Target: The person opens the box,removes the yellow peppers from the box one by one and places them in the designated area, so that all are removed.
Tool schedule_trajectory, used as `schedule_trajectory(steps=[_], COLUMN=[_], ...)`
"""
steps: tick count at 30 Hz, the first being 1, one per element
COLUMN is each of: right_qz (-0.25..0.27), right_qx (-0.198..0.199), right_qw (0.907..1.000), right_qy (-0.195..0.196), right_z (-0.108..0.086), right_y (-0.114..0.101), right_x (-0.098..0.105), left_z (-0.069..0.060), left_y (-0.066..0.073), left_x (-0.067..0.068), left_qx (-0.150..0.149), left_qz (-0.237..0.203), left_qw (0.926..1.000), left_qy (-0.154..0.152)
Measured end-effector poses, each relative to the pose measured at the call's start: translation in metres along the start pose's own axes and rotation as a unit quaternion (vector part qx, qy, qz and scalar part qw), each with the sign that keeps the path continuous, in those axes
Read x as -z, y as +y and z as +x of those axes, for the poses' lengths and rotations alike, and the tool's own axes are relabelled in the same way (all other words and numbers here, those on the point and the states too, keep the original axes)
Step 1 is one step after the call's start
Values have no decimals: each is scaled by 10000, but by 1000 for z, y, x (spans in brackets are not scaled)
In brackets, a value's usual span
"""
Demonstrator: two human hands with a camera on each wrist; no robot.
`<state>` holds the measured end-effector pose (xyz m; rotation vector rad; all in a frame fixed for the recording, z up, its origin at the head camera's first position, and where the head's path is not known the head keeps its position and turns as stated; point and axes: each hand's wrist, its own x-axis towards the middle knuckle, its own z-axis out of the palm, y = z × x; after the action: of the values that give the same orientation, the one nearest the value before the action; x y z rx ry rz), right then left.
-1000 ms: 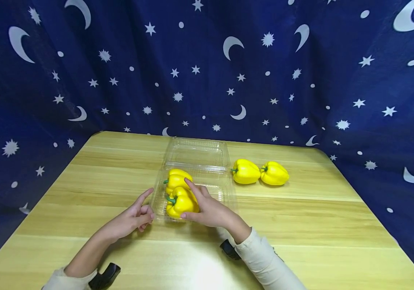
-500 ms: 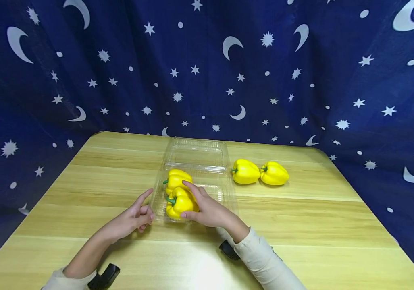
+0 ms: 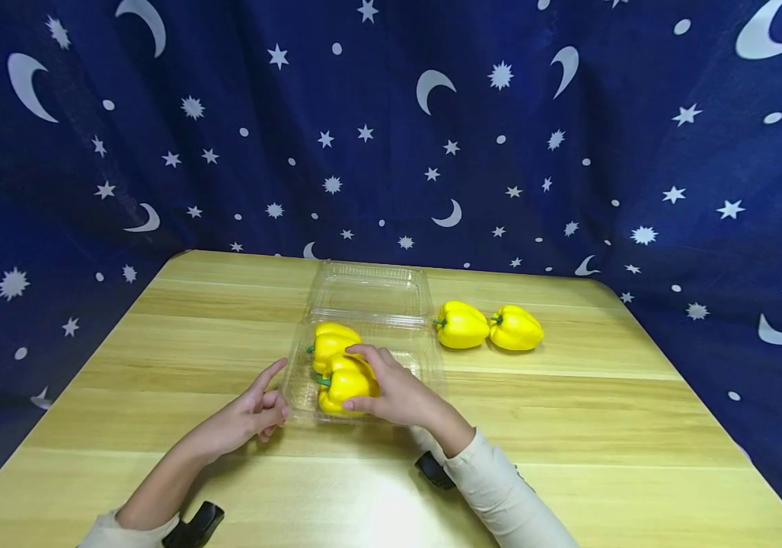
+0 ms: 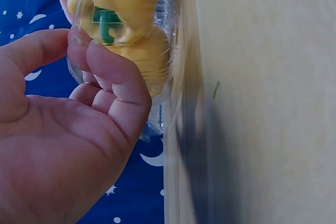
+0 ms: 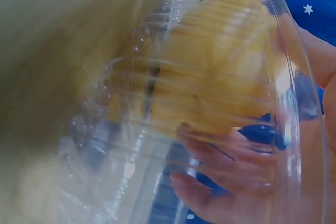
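Observation:
In the head view a clear plastic clamshell container [image 3: 371, 318] lies unfolded on the table. My right hand [image 3: 397, 388] grips the front yellow bell pepper [image 3: 344, 387] inside the near half, thumb in front and fingers behind. A second yellow bell pepper [image 3: 333, 342] lies just behind it, touching it, at the left side of that half. My left hand [image 3: 253, 418] is at the container's left front corner; in the left wrist view its thumb and fingers [image 4: 118, 77] pinch the rim. Through the clear wall in the right wrist view, the pepper [image 5: 220, 66] and right fingertips show.
Two more yellow bell peppers, one [image 3: 462, 326] beside the other [image 3: 516, 328], lie on the wooden table [image 3: 569, 434] right of the container. A dark blue curtain [image 3: 391, 99] with moons and stars hangs behind the table's far edge.
The front pepper has shifted slightly right and turned a little in my right hand. The left hand stays at the container's corner. The head view has drifted slightly.

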<state>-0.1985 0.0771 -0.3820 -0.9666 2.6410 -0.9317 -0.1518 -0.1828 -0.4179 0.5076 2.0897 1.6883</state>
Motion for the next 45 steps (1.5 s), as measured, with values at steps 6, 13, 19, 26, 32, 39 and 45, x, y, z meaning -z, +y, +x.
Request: schedule_trajectory(steps=[6,13,19,26,32,39,45], right_qz=[-200,-259,-245,-189,-148,-186,-235], right_qx=[77,170,133,54,2,51,79], right_qw=[9997,9991,9987,9979,9962,9943,9929], right_qy=[152,284,415,615,862,1052,1163], right_z=[-1,-1,-4,-8,-12,-19,-24], right_y=[0,1,-1,1,5,14,23], right_x=[2,7,11,20,31,41,48], left_z=[-1,0,0,-1,0,0,-1], left_y=[1,0,-1,-1,-2,-1,-1], left_x=[0,0,0,-1,-1,0,1], left_qx=[-19,-42,-46,-74,-37,-12,-12], left_qz=[26,24,13,37,2,84,62], left_qw=[10000,10000,10000,9999,10000,10000,10000], left_qy=[2,7,-15,-56,-27,-13,-28])
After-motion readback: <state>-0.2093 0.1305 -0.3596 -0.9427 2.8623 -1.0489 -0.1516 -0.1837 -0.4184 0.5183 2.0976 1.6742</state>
